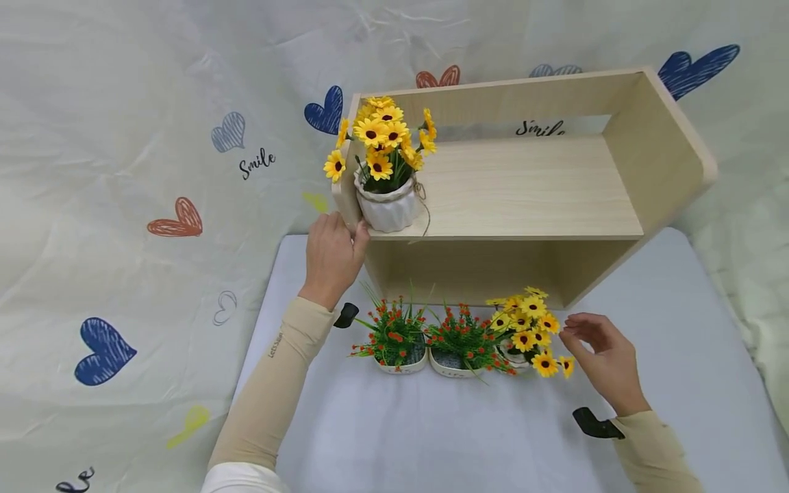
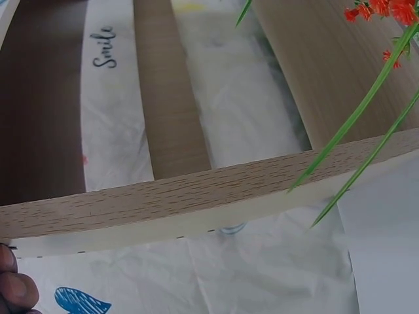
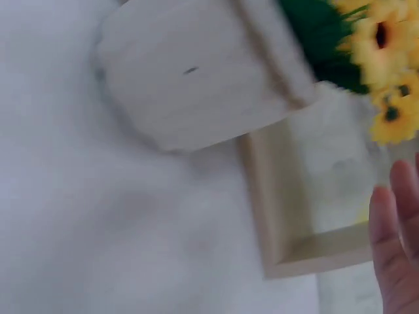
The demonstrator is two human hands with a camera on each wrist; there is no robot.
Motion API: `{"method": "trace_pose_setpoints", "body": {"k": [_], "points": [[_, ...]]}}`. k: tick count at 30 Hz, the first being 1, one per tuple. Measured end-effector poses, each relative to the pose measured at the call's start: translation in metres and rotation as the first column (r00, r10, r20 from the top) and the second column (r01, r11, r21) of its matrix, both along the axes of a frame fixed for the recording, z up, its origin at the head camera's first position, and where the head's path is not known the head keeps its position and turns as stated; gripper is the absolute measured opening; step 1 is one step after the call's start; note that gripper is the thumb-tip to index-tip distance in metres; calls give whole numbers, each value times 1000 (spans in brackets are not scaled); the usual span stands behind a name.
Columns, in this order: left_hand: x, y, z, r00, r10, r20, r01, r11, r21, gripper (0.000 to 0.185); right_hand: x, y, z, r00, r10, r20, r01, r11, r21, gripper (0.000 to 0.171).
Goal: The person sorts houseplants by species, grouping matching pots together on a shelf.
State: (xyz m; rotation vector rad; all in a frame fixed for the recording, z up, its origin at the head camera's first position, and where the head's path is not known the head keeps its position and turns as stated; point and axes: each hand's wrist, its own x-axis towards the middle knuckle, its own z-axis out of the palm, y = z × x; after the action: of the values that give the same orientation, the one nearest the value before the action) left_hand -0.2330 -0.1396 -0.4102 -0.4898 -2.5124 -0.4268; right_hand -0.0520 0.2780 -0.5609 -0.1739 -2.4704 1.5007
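Observation:
A light wooden two-tier shelf (image 1: pixel 524 185) stands at the back of the table. My left hand (image 1: pixel 333 253) grips the front edge of its left side panel; its fingertips show at the lower left of the left wrist view. Just above that hand, a white pot of yellow sunflowers (image 1: pixel 388 205) sits on the upper tier at the left end. My right hand (image 1: pixel 607 359) is beside a second pot of sunflowers (image 1: pixel 524 332) on the table, fingers loosely bent and holding nothing. In the right wrist view its white pot (image 3: pixel 203 72) appears blurred, with the fingers (image 3: pixel 386 242) near the blooms.
Two white pots of red-flowered greenery, one on the left (image 1: pixel 401 368) and one in the middle (image 1: pixel 456 372), stand in front of the shelf. They line up with the sunflower pot on the white tablecloth (image 1: pixel 431 438). A printed heart-pattern curtain (image 1: pixel 154 137) hangs behind.

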Motion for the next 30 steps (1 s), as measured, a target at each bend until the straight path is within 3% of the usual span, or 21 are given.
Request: {"method": "trace_pose_setpoints", "body": {"k": [4,7,10,13,21,26,30], "points": [[0,0,-1,1000,2,1,-2,1000,-5,56,3,2,-15,986,169,-5,-169,985,28,68],[-1,0,-1,1000,8,3,-8,1000,-9,56,3,4,-24,961,275,-23,-276,961,-19,98],[0,1,-1,1000,8,8,-8,1000,-7,56,5,5,-30,951,309,-19,-310,948,-75,119],[0,1,0,1000,5,10,-5,1000,-5,56,8,5,-36,956,293,21,-291,953,-81,128],[0,-2,-1,1000,13,-6,-13,1000,3,55,4,0,-52,955,251,159,-250,968,-28,124],[0,-2,-1,1000,12,-17,-11,1000,14,52,2,-4,-55,929,227,293,-239,971,5,106],[-1,-1,-2,1000,6,-22,-6,1000,7,51,3,-9,-60,924,217,314,-230,973,6,94]]}}
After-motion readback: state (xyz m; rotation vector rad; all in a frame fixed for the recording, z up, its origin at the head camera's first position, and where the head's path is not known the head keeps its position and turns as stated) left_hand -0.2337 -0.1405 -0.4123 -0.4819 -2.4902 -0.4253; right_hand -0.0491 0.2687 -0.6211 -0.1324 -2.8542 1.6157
